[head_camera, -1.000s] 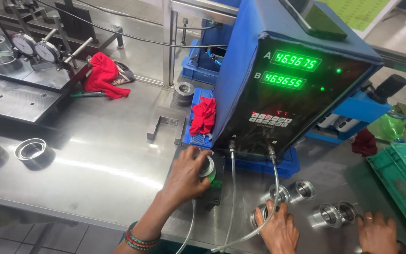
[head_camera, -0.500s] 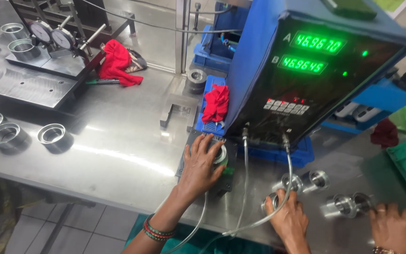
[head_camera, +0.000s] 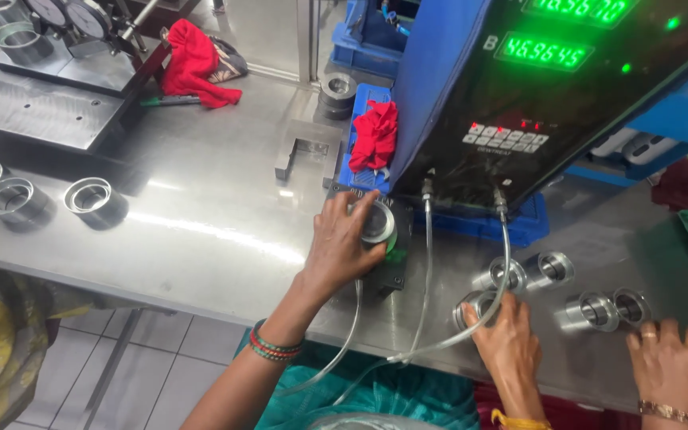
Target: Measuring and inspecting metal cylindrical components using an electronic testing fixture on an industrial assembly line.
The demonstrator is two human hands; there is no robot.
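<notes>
Left hand (head_camera: 340, 247) gripping ring (head_camera: 379, 223) on black fixture (head_camera: 396, 267), 6 o'clock of gauge box (head_camera: 471, 159). Right hand (head_camera: 507, 342) closed on sleeve (head_camera: 471, 306), 3 o'clock of fixture. Co-worker's hand (head_camera: 674, 366) at 3 o'clock.

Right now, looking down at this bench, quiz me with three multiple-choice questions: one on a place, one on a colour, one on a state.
1. Where is the left hand?
A. on the metal ring atop the black fixture
B. on a dial gauge
C. on the floor tiles

2. What colour is the cloth in the blue tray?
A. white
B. red
C. yellow

3. What state are the two readouts on the gauge unit in?
A. dark
B. covered by a cloth
C. lit green

Answers: 1 A, the fingers wrap the ring on the fixture. 2 B, the crumpled cloth is plainly red. 3 C, both rows of digits glow green.
</notes>
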